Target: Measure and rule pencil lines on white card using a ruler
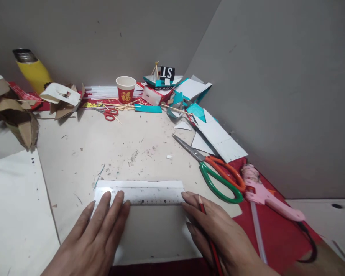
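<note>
A clear ruler (153,196) lies across a white sheet of card (158,234) near the front of the table. My left hand (99,226) rests flat on the ruler's left part, its fingers spread a little. At the ruler's right end, the fingertips of my right hand (215,226) touch the edge of the ruler and card. A red and black pencil (212,249) is held between the fingers of that hand, its tip pointing up and away. Large scissors (218,172) with orange and green handles lie partly open just beyond my right hand.
A pink glue gun (273,199) lies at the right on red material. Along the back stand a paper cup (125,90), a yellow bottle (34,73), small red scissors (111,114), sticks and card scraps. Brown cardboard (23,122) is at the left.
</note>
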A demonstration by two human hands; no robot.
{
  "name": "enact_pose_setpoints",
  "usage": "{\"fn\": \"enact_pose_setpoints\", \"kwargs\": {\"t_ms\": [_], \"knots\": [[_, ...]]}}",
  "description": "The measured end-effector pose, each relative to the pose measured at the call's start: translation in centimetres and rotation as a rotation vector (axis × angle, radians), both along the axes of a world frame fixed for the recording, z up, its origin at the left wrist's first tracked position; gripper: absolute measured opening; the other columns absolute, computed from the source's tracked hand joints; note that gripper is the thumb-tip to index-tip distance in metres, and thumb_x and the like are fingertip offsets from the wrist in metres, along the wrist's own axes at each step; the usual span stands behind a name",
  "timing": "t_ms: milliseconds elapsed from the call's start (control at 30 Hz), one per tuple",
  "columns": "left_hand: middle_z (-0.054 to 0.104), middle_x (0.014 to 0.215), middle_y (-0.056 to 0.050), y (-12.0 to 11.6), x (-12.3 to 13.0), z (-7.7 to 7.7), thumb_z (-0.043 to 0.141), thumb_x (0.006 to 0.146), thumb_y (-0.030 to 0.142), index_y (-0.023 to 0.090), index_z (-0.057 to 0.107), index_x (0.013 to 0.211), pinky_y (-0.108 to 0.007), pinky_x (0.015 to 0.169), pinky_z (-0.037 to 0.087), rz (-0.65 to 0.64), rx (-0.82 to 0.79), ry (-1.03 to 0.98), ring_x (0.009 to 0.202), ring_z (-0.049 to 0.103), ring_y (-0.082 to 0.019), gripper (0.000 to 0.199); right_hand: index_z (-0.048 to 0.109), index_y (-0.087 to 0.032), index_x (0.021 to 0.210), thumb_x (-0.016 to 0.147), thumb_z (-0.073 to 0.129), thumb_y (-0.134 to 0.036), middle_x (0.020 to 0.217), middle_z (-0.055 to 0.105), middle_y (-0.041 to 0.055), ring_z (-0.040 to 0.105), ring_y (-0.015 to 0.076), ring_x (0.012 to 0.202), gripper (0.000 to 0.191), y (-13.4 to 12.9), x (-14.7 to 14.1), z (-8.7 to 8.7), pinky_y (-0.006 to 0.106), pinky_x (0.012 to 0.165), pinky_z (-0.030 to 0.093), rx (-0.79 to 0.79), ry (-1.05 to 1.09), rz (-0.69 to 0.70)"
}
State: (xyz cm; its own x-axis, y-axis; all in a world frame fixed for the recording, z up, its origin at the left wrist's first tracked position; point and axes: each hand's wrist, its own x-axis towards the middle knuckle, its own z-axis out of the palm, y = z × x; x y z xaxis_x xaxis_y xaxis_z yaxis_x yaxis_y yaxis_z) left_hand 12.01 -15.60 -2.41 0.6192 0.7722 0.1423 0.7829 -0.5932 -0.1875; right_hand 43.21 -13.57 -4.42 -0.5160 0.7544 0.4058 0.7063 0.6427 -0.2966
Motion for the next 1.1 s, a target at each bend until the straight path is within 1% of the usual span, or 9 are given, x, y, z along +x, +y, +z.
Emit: {"fn": "enact_pose_setpoints", "kwargs": {"t_ms": [133,233,333,433,567,700,800,1000,1100], "knots": [[0.056,0.140,-0.013,-0.1,-0.4,-0.1,0.054,0.085,0.042,0.012,0.044,0.141,-0.043,0.115,0.017,-0.042,0.000,0.006,0.133,0.042,-0.030,0.064,0.053,-0.018,0.134,0.088,0.054,-0.008,0.133,0.060,0.0122,0.056,0.0260,0.126,0.047,0.0,0.0,-0.1,0.038,0.103,0.051,0.000,-0.003,-0.012],[0.062,0.129,-0.019,-0.2,-0.5,-0.2,0.052,0.085,0.039,0.004,0.032,0.146,-0.045,0.112,0.019,-0.075,0.047,0.059,0.121,0.050,-0.034,0.073,0.054,-0.016,0.132,0.088,0.054,-0.008,0.133,0.060,0.0135,0.055,0.0260,0.126,0.045,-0.1,0.1,-0.2,0.038,0.103,0.051,0.004,-0.004,-0.014],[0.057,0.134,-0.023,-0.6,-0.2,-0.6,0.051,0.083,0.036,0.002,0.017,0.150,-0.046,0.109,0.023,0.013,0.085,0.037,0.125,0.047,-0.037,0.083,0.054,-0.015,0.132,0.089,0.055,-0.008,0.133,0.060,0.0142,0.054,0.0260,0.128,0.044,-0.1,0.1,-0.2,0.038,0.104,0.050,0.002,-0.012,-0.010],[0.050,0.142,-0.024,-1.0,0.2,-0.9,0.048,0.084,0.040,0.004,0.014,0.151,-0.046,0.109,0.025,0.070,0.076,0.015,0.133,0.040,-0.037,0.084,0.053,-0.012,0.133,0.089,0.055,-0.008,0.134,0.058,0.0152,0.051,0.0253,0.130,0.044,0.0,0.0,0.0,0.037,0.105,0.048,0.013,-0.022,0.007],[0.051,0.142,-0.023,-1.2,0.3,-0.9,0.043,0.088,0.049,0.005,0.016,0.152,-0.045,0.106,0.027,0.051,0.084,0.042,0.134,0.040,-0.036,0.081,0.053,-0.012,0.132,0.089,0.054,-0.005,0.134,0.058,0.0155,0.049,0.0239,0.131,0.043,0.0,0.0,0.0,0.036,0.107,0.047,0.030,-0.019,0.016],[0.053,0.141,-0.022,-1.2,0.3,-0.7,0.042,0.089,0.038,0.007,0.012,0.153,-0.045,0.108,0.027,0.082,0.065,0.030,0.134,0.042,-0.034,0.077,0.052,-0.011,0.132,0.089,0.054,-0.006,0.135,0.057,0.0160,0.049,0.0238,0.132,0.044,0.0,0.1,-0.1,0.036,0.108,0.045,0.017,-0.023,0.023],[0.055,0.138,-0.021,-1.1,0.2,-0.6,0.044,0.087,0.034,0.006,0.012,0.152,-0.044,0.111,0.022,0.044,0.075,0.016,0.131,0.045,-0.034,0.078,0.052,-0.012,0.133,0.089,0.054,-0.006,0.134,0.057,0.0151,0.049,0.0227,0.131,0.044,0.1,0.0,0.0,0.035,0.109,0.044,0.011,-0.016,0.013],[0.057,0.137,-0.019,-0.4,0.1,-0.4,0.047,0.086,0.036,0.006,0.012,0.153,-0.043,0.115,0.015,0.030,0.039,-0.018,0.127,0.048,-0.032,0.081,0.052,-0.012,0.132,0.089,0.054,-0.007,0.134,0.057,0.0154,0.049,0.0225,0.131,0.043,0.2,-0.2,0.2,0.033,0.109,0.044,-0.009,-0.005,0.019],[0.056,0.139,-0.017,0.2,0.2,-0.4,0.048,0.087,0.041,0.007,0.014,0.153,-0.041,0.116,0.017,-0.005,0.014,-0.084,0.133,0.044,-0.031,0.081,0.052,-0.014,0.132,0.089,0.053,-0.007,0.132,0.059,0.0154,0.051,0.0230,0.130,0.044,0.1,-0.1,0.2,0.035,0.107,0.046,-0.009,0.008,0.016]]}}
